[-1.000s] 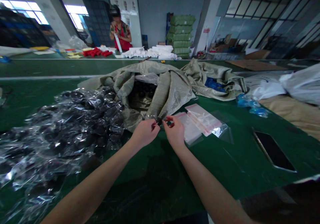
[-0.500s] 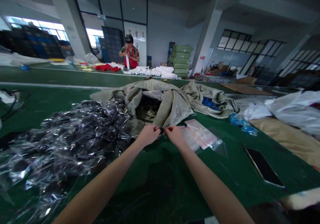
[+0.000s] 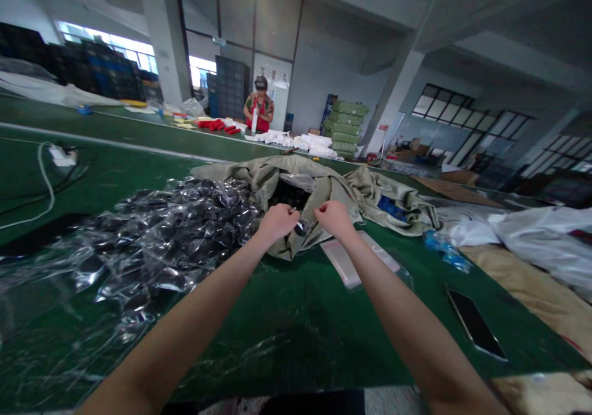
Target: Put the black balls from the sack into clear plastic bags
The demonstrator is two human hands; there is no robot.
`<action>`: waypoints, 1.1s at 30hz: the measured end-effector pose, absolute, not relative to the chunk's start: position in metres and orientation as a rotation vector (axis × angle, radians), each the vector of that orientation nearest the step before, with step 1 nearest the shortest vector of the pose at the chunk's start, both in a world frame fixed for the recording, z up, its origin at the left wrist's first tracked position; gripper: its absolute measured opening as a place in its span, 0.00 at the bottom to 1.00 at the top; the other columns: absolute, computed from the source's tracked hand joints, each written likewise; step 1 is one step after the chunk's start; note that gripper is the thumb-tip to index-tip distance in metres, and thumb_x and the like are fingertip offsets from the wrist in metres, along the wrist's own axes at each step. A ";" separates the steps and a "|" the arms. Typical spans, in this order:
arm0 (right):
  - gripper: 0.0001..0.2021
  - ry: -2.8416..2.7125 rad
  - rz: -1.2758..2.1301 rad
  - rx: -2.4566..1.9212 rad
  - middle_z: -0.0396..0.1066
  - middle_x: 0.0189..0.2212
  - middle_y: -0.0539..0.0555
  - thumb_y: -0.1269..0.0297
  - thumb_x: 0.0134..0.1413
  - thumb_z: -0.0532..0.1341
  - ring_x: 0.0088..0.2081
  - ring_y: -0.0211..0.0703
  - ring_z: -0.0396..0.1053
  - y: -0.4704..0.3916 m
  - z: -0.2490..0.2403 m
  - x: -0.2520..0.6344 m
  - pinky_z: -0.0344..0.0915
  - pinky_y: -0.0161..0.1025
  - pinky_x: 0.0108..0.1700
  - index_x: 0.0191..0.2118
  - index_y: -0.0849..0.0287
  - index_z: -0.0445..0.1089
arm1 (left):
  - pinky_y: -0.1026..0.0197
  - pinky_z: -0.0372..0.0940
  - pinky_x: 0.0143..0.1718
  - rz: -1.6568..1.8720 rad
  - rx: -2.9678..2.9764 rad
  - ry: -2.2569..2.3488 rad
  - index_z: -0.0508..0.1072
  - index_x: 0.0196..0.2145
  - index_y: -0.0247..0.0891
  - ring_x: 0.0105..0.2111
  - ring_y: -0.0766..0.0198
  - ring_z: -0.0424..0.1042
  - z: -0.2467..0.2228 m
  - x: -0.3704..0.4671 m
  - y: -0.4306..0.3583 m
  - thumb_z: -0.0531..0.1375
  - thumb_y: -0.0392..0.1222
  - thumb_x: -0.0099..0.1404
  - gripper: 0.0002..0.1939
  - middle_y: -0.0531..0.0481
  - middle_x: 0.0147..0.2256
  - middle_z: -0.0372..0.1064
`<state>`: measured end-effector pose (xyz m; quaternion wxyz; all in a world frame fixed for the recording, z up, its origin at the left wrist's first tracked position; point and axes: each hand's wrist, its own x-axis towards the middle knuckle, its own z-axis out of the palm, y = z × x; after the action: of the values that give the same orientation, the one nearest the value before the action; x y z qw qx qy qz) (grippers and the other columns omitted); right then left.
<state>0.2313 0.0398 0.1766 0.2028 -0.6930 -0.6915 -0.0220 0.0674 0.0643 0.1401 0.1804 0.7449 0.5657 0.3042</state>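
Observation:
My left hand [image 3: 280, 221] is closed, its fingertips pinching a small clear plastic bag with a dark round piece [image 3: 301, 227] in it. My right hand [image 3: 333, 217] is just across from it, thumb and fingers pressed together; I cannot make out what they hold. Both hands are in front of an open grey-green cloth sack [image 3: 330, 193] with dark pieces in its shadowed mouth. To the left spreads a large heap of bagged dark round pieces [image 3: 185, 236]. Below my right hand lies a stack of flat clear bags [image 3: 345, 267], partly covered by my forearm.
A phone [image 3: 475, 322] lies on the green table [image 3: 296, 335] to the right, near blue wrapped pieces [image 3: 446, 251]. A second sack [image 3: 416, 208] holds blue things. A power strip [image 3: 62, 156] with cables sits at left. Across the table stands a person [image 3: 259, 106] behind red and white rolls.
My hands have risen from the sack's front edge to before its mouth, and their fingertips are slightly farther apart. The dark piece between them has come up too. The view has tilted.

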 end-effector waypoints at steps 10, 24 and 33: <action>0.12 -1.942 0.104 -1.949 0.78 0.32 0.58 0.62 0.50 0.59 0.37 0.45 0.74 0.043 0.173 0.228 0.62 0.33 0.36 0.33 0.61 0.79 | 0.62 0.60 0.32 0.910 2.044 1.620 0.78 0.29 0.36 0.31 0.57 0.72 0.133 0.057 0.061 0.53 0.46 0.60 0.16 0.41 0.31 0.76; 0.07 -2.057 0.821 -1.623 0.74 0.24 0.50 0.67 0.55 0.59 0.24 0.35 0.69 0.080 0.090 0.213 0.63 0.29 0.28 0.30 0.62 0.72 | 0.63 0.52 0.23 0.680 2.083 1.267 0.74 0.20 0.35 0.18 0.67 0.59 0.085 0.042 0.029 0.50 0.53 0.63 0.25 0.53 0.15 0.61; 0.07 -1.929 0.975 -1.468 0.75 0.29 0.52 0.65 0.55 0.59 0.28 0.36 0.70 0.086 0.077 0.224 0.66 0.32 0.33 0.34 0.63 0.73 | 0.58 0.63 0.49 0.763 1.936 1.194 0.77 0.44 0.33 0.44 0.56 0.73 0.040 0.011 0.070 0.58 0.46 0.57 0.20 0.44 0.44 0.76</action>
<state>0.2244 0.0859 0.0775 0.2615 -0.5422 -0.7127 0.3602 0.0111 0.0700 0.0395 0.3628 0.7519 0.4637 0.2965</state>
